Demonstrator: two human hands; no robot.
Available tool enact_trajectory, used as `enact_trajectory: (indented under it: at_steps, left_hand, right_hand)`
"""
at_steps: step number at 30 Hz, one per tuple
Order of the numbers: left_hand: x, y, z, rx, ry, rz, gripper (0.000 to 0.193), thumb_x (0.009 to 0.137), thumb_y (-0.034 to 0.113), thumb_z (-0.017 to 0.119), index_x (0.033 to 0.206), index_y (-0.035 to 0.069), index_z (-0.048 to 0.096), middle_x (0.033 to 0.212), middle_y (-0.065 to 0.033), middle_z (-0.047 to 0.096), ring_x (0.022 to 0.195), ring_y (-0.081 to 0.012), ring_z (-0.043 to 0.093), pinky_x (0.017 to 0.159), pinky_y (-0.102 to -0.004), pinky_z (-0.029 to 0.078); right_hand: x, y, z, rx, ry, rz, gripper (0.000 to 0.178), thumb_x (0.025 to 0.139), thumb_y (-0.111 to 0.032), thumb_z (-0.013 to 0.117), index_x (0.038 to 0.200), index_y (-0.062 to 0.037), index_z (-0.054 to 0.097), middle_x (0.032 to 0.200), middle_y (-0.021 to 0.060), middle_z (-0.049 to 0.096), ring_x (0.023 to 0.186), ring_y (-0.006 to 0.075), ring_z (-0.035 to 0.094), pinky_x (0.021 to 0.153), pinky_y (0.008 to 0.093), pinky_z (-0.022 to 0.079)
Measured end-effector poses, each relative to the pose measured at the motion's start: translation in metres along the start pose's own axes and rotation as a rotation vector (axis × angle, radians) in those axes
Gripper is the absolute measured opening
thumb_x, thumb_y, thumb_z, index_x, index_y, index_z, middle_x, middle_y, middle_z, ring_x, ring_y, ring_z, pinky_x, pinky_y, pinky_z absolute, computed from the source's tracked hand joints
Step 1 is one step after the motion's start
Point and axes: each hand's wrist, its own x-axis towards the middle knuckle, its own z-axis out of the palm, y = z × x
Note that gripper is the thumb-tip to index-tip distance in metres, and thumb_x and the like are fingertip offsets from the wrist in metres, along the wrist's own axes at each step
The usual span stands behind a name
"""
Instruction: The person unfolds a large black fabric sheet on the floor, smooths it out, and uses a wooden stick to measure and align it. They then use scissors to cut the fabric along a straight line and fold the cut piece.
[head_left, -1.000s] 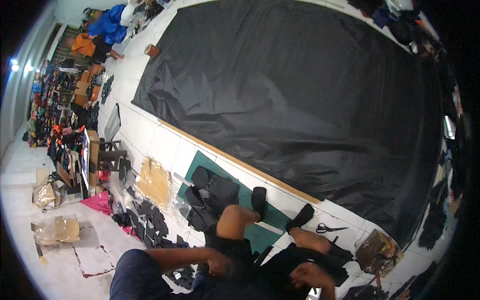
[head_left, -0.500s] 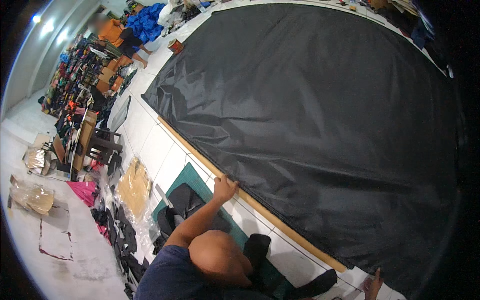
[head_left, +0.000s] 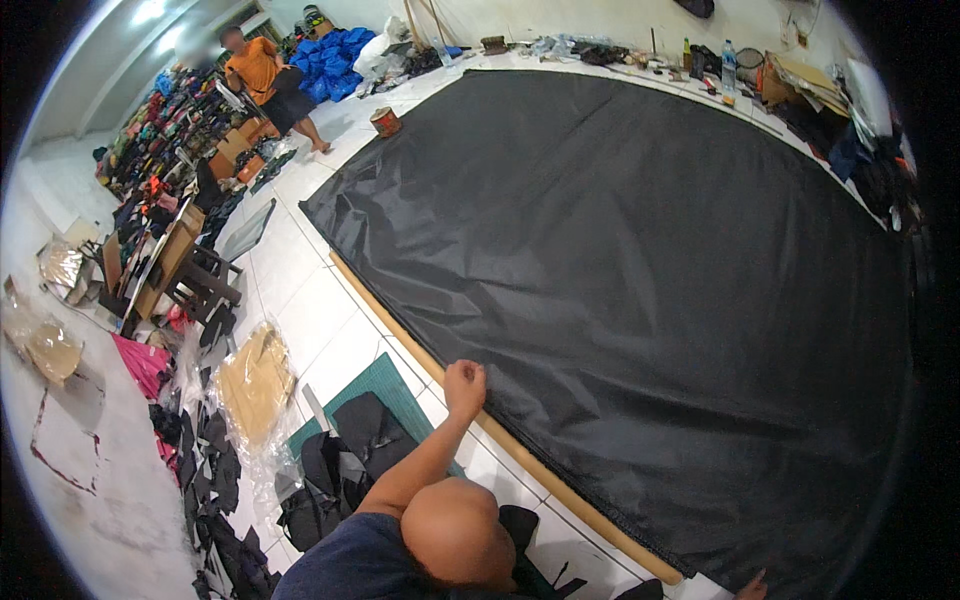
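A large sheet of black fabric [head_left: 640, 250] lies spread over the floor, with creases across its near left part. A long cardboard-brown tube or strip [head_left: 540, 468] runs beneath its near left edge. My left hand [head_left: 465, 386] is at that edge, its fingers curled and pinched on the fabric, above the tube. At the lower right, my right hand [head_left: 754, 585] touches the near corner of the fabric. Only a finger and part of this hand show; the picture's lower edge cuts off the rest.
A green cutting mat [head_left: 385, 376] with dark cloth pieces [head_left: 370, 430] lies to my left, beside a plastic-wrapped tan bundle [head_left: 255, 385]. A can [head_left: 385, 122] stands at the fabric's far left corner. Beyond it is a person in orange [head_left: 262, 75]. Bottles [head_left: 728, 68] line the far wall.
The view has tilted up, showing more of the far wall. My left hand's fingers have curled in at the fabric edge. My right hand has slipped mostly out of the picture.
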Motion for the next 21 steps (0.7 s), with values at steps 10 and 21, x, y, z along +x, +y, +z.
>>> enact_trajectory:
  at_steps: [10,21]
  left_hand:
    - [0.021,0.098,-0.057,-0.683,-0.116,0.075,0.024,0.089,0.026,0.069,0.086,0.004,0.062,0.078,-0.0001,0.057,0.071,-0.0115,0.054,0.067,-0.0281,0.045]
    - [-0.076,0.348,-0.255,-1.096,-1.639,0.903,0.063,0.069,0.068,0.066,0.074,0.006,0.056,0.066,0.0006,0.051,0.056,-0.0113,0.047,0.051,-0.0253,0.036]
  right_hand:
    - [0.103,-0.106,0.017,0.504,-0.026,-0.562,0.036,0.099,-0.032,0.057,0.081,-0.0026,0.049,0.068,0.0028,0.044,0.065,0.0133,0.038,0.061,0.0305,0.036]
    - [0.015,-0.264,-0.034,0.437,-0.365,-0.743,0.032,0.096,-0.026,0.062,0.074,-0.0070,0.047,0.066,-0.0030,0.040,0.062,0.0068,0.036,0.055,0.0253,0.031]
